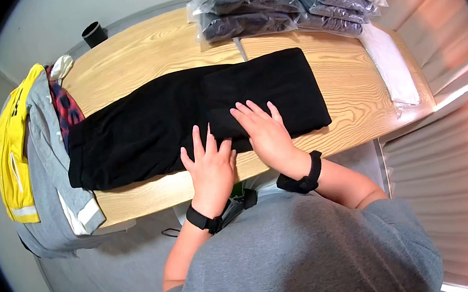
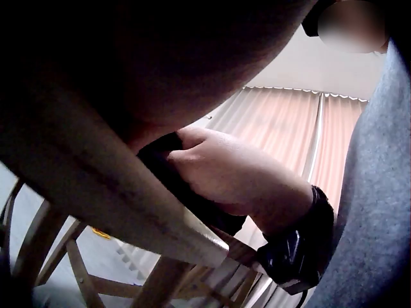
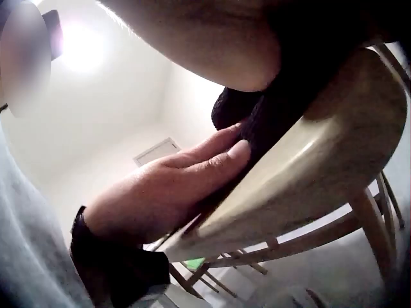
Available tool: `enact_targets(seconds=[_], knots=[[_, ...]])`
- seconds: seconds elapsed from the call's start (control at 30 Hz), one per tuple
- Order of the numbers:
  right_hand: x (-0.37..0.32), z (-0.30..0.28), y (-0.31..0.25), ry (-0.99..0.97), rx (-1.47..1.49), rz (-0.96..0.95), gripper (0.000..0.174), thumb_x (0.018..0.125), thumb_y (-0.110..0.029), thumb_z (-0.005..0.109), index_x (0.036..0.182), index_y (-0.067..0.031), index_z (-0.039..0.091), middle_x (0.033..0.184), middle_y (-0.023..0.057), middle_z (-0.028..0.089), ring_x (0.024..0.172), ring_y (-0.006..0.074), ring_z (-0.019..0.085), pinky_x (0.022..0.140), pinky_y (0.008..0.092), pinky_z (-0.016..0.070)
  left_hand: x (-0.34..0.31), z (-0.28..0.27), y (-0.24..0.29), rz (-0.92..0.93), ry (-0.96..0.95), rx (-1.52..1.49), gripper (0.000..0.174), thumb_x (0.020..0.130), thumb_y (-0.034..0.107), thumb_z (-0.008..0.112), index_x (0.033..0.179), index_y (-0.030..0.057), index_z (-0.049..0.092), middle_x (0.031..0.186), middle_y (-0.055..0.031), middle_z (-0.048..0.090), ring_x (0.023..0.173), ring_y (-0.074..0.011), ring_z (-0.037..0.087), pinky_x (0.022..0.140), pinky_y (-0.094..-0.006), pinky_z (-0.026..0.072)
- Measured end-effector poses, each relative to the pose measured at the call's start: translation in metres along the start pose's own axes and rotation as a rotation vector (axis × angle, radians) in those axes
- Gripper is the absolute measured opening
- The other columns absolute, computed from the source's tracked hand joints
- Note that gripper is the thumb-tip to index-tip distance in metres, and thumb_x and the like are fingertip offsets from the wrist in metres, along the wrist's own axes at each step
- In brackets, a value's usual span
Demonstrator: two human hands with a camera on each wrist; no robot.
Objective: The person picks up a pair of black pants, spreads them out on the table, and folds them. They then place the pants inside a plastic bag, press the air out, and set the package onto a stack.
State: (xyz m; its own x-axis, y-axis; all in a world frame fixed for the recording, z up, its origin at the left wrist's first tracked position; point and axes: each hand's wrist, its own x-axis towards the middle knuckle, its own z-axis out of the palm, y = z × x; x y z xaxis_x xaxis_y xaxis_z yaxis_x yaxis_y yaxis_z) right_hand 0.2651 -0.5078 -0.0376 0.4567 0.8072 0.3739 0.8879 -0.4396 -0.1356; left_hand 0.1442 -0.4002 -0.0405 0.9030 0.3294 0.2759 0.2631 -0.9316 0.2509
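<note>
A black garment [image 1: 145, 127] lies across the wooden table, its right part folded over into a thicker rectangle. My right hand [image 1: 267, 136] rests on that folded part near its front edge, fingers straight. To its left, my left hand [image 1: 210, 169] lies at the garment's front edge with fingers spread, touching the cloth beside the fold. In the left wrist view the right hand [image 2: 237, 170] is beside the black cloth. In the right wrist view the left hand [image 3: 167, 186] has its fingertips against the black cloth [image 3: 282, 109].
Bagged dark garments [image 1: 248, 14] are stacked at the table's back right, with a white package [image 1: 389, 65] at the right edge. Yellow [image 1: 14, 165] and grey [image 1: 43, 116] clothes hang over the left end. A black cup [image 1: 94, 34] stands behind the table [image 1: 136, 47].
</note>
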Motion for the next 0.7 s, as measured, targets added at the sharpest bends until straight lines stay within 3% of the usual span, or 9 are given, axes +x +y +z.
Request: enact_targets(seconds=[0.17, 0.2, 0.23, 0.37, 0.57, 0.67, 0.7], knots=[[-0.003, 0.000, 0.005, 0.032, -0.056, -0.017, 0.042, 0.084, -0.013, 0.045, 0.125, -0.0058, 0.050, 0.130, 0.0117, 0.051, 0.122, 0.0285, 0.046, 0.097, 0.0521, 0.0316, 0.000, 0.000, 0.005, 0.037, 0.028, 0.015, 0.027, 0.083, 0.023, 0.061, 0.108, 0.0097, 0.061, 0.117, -0.0170, 0.051, 0.131, -0.0375, 0.031, 0.095, -0.0607, 0.0291], [0.002, -0.010, 0.019, 0.057, -0.092, 0.048, 0.041, 0.084, -0.013, 0.045, 0.124, -0.0050, 0.051, 0.130, 0.0125, 0.051, 0.123, 0.0286, 0.046, 0.099, 0.0525, 0.0308, 0.019, -0.006, 0.014, 0.116, 0.036, -0.005, 0.027, 0.085, 0.023, 0.060, 0.108, 0.0091, 0.060, 0.119, -0.0186, 0.051, 0.132, -0.0380, 0.030, 0.096, -0.0612, 0.0287], [-0.006, 0.003, 0.004, 0.036, -0.030, 0.019, 0.041, 0.083, -0.012, 0.046, 0.123, -0.0044, 0.051, 0.130, 0.0132, 0.051, 0.124, 0.0287, 0.045, 0.101, 0.0527, 0.0295, -0.001, 0.001, 0.006, 0.037, 0.004, 0.048, 0.026, 0.086, 0.023, 0.058, 0.108, 0.0087, 0.060, 0.121, -0.0198, 0.050, 0.133, -0.0384, 0.029, 0.097, -0.0619, 0.0282], [-0.009, 0.004, 0.002, 0.054, 0.023, 0.044, 0.042, 0.083, -0.012, 0.047, 0.125, -0.0036, 0.051, 0.131, 0.0137, 0.051, 0.125, 0.0286, 0.044, 0.103, 0.0531, 0.0286, -0.002, 0.003, 0.007, 0.030, -0.013, 0.096, 0.024, 0.086, 0.024, 0.057, 0.105, 0.0086, 0.059, 0.120, -0.0197, 0.052, 0.133, -0.0378, 0.029, 0.097, -0.0617, 0.0274], [-0.010, 0.013, 0.004, 0.057, 0.068, 0.090, 0.039, 0.086, -0.016, 0.046, 0.122, -0.0043, 0.053, 0.130, 0.0134, 0.052, 0.125, 0.0273, 0.044, 0.104, 0.0532, 0.0278, 0.002, -0.005, 0.015, -0.033, -0.206, 0.177, 0.035, 0.089, 0.025, 0.053, 0.122, 0.0121, 0.055, 0.130, -0.0189, 0.046, 0.136, -0.0350, 0.025, 0.099, -0.0615, 0.0258], [-0.003, 0.005, 0.015, 0.149, 0.353, 0.165, 0.033, 0.084, -0.009, 0.046, 0.115, -0.0069, 0.057, 0.124, 0.0126, 0.056, 0.120, 0.0281, 0.049, 0.100, 0.0541, 0.0322, 0.001, 0.001, 0.011, -0.026, -0.184, 0.203, 0.044, 0.090, 0.025, 0.052, 0.134, 0.0181, 0.047, 0.138, -0.0153, 0.040, 0.136, -0.0351, 0.025, 0.098, -0.0612, 0.0263], [0.003, -0.024, 0.021, 0.185, 0.532, 0.196, 0.035, 0.080, -0.003, 0.048, 0.113, -0.0058, 0.058, 0.119, 0.0139, 0.058, 0.114, 0.0299, 0.053, 0.097, 0.0475, 0.0388, 0.000, 0.002, 0.010, 0.021, -0.112, 0.201, 0.052, 0.090, 0.024, 0.052, 0.140, 0.0232, 0.039, 0.146, -0.0104, 0.033, 0.136, -0.0351, 0.026, 0.098, -0.0603, 0.0269]])
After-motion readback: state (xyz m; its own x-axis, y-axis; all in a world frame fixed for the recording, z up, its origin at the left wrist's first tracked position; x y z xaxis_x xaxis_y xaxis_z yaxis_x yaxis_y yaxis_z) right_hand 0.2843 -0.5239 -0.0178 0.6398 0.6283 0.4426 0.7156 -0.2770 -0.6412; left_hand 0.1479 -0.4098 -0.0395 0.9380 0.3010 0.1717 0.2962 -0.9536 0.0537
